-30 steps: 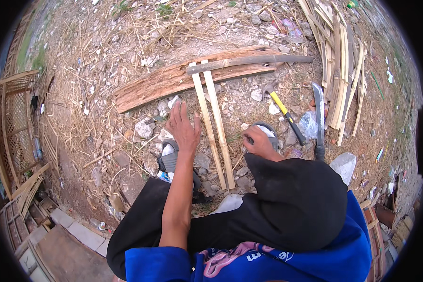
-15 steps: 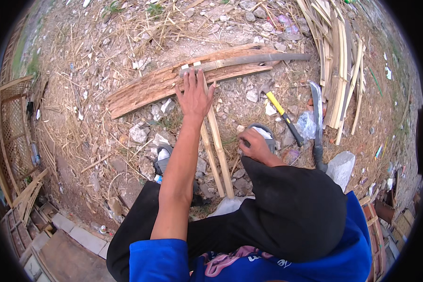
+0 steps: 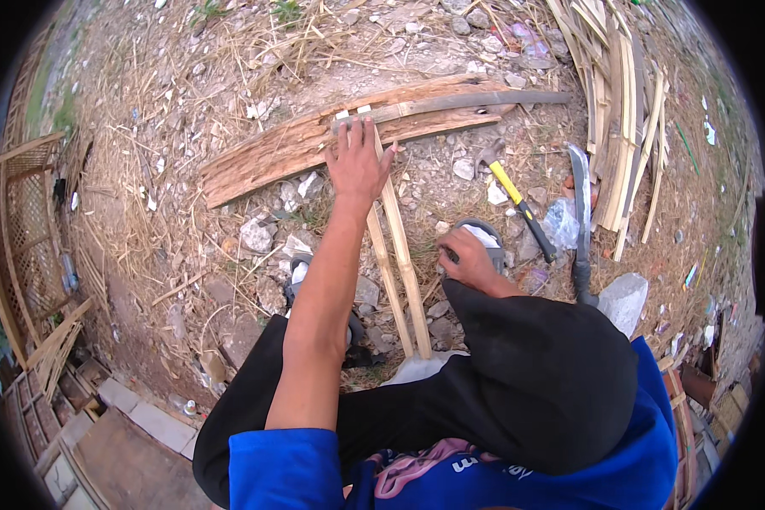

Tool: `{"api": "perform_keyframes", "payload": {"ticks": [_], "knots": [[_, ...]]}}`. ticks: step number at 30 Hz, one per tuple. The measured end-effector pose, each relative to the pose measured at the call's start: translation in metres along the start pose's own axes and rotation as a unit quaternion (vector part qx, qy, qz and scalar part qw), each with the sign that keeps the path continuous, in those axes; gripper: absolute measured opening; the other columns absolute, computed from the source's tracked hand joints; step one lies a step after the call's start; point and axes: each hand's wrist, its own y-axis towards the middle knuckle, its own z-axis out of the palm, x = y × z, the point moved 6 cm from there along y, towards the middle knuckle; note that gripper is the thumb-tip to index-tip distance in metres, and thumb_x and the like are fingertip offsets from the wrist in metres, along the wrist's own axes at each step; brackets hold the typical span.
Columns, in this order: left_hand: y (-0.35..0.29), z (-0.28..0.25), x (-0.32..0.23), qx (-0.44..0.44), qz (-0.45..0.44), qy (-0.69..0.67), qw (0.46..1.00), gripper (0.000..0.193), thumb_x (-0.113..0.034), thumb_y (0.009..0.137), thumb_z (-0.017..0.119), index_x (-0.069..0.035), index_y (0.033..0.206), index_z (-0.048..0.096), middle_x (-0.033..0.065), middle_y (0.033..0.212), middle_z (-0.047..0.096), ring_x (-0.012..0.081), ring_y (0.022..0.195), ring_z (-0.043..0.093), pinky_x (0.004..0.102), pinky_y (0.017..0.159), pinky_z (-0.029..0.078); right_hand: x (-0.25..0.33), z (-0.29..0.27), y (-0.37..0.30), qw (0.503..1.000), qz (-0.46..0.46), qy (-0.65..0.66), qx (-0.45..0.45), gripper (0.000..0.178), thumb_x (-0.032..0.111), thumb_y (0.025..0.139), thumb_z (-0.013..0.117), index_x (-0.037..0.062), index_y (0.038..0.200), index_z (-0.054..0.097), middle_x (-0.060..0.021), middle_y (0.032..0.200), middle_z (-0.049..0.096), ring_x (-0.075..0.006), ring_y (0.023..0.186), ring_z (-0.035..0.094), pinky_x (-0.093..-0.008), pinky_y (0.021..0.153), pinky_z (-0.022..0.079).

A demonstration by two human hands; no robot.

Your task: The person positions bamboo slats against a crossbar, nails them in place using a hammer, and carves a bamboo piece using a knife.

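My left hand (image 3: 357,170) lies palm down, fingers stretched out, over the upper ends of two pale bamboo strips (image 3: 402,268) and the left end of a grey bamboo strip (image 3: 476,103). That grey strip lies crosswise along a weathered wooden plank (image 3: 263,157) on the ground. The pale strips run from the plank back toward me, their near ends by a pale stone (image 3: 421,367) between my legs. Beside my right knee, in front of a sandal, my right hand (image 3: 472,259) has its fingers curled; anything inside them cannot be made out.
To the right lie a hammer (image 3: 521,208) with a yellow and black handle, a long machete (image 3: 580,212) and crumpled clear plastic (image 3: 560,224). Farther right is a pile of split bamboo (image 3: 622,127). Rubble and straw cover the ground. A lattice wooden frame (image 3: 27,229) stands far left.
The view has shifted slightly, so the scene sits a little farther right. My left hand stays on the bamboo strips, and my right hand stays curled by my knee.
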Motion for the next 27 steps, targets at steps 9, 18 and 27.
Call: {"api": "perform_keyframes", "payload": {"ticks": [9,18,27], "knots": [[0.009,-0.009,-0.014,0.04,0.028,0.074,0.996,0.074,-0.062,0.095,0.05,-0.01,0.147,0.044,0.0097,0.146,0.046,0.0304,0.137,0.041,0.0609,0.109,0.032,0.004,-0.008,0.0,1.0,0.007,-0.01,0.006,0.021,0.005,0.077,0.069,0.0028,0.098,0.065,-0.0132,0.091,0.061,-0.0324,0.089,0.06,-0.0409,0.079,0.049],[0.014,-0.012,-0.007,0.095,0.066,0.047,0.992,0.073,-0.058,0.094,0.055,-0.009,0.147,0.043,0.0106,0.144,0.047,0.0313,0.135,0.043,0.0588,0.099,0.044,-0.038,-0.094,-0.026,0.968,0.183,-0.004,-0.172,0.02,0.006,0.083,0.065,0.0047,0.103,0.067,-0.012,0.095,0.066,-0.0309,0.093,0.063,-0.0391,0.084,0.05],[0.019,-0.005,-0.005,0.138,0.03,0.046,0.989,0.074,-0.057,0.094,0.056,-0.012,0.151,0.038,0.0117,0.151,0.041,0.0332,0.14,0.038,0.061,0.103,0.041,-0.08,-0.213,-0.069,0.915,0.283,-0.258,-0.126,0.02,0.015,0.083,0.068,0.0034,0.099,0.069,-0.0165,0.09,0.067,-0.0346,0.083,0.065,-0.0446,0.075,0.051]]}}
